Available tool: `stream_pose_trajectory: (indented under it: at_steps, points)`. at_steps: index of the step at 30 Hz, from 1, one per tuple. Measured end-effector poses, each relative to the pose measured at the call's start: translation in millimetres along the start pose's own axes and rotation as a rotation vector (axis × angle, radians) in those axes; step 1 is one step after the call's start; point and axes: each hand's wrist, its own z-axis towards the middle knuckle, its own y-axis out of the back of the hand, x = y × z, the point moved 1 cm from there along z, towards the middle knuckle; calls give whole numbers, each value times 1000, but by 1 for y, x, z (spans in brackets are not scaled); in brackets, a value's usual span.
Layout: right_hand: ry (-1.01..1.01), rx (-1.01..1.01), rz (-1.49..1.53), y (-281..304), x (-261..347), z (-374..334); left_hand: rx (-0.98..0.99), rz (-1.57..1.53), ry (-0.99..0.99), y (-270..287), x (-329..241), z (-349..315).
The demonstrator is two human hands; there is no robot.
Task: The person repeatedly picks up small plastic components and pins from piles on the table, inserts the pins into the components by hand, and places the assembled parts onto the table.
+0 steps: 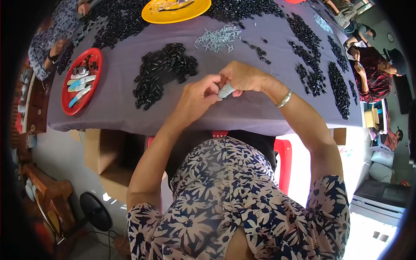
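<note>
You're holding both hands together over the grey-purple tablecloth point(255, 110), near its front edge. Left hand point(196, 97) is curling in from the left, thumb and fingers bending toward the right. Right hand point(247, 78) is bending in from the other side, its back facing up, a silvery bracelet point(284, 99) circling the wrist. Small pale grey piece point(225, 90), rough-looking, is sitting between your hands, left fingertips touching its lower end. Can't tell if you're gripping it or wearing it on a right finger; can't tell how tightly either hand is closing, fingers are hiding each other.

Loose pile of short black pieces point(169, 60) is lying just left of and beyond your hands, curving in an arc. Scatter of light grey slim pieces point(218, 39) is lying farther out. More black pieces point(339, 93) are spreading in strips on the right side. Red tray point(96, 78) is standing at far left, holding white-and-blue-handled tools point(81, 82) and a few dark bits. Yellow plate point(173, 18) is sitting at the far side, holding something thin and dark. Co-worker in a patterned top point(41, 56) is reaching in at left; another in a red-and-black shirt point(375, 73) is sitting at right.
</note>
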Motion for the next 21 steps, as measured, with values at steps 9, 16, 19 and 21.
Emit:
stream_pose_trajectory:
  at_steps: [9, 16, 19, 21]
  points:
    - [100, 25, 136, -5, -10, -16, -139, 283, -216, -4, 1, -6]
    - [138, -91, 419, -10, -24, -13, -195, 24, -77, -11, 6, -4]
    - [76, -69, 358, -9, -16, -16, -163, 108, -52, -14, 6, -5]
    - [18, -63, 296, -8, -11, -14, -156, 195, -66, -14, 5, -2]
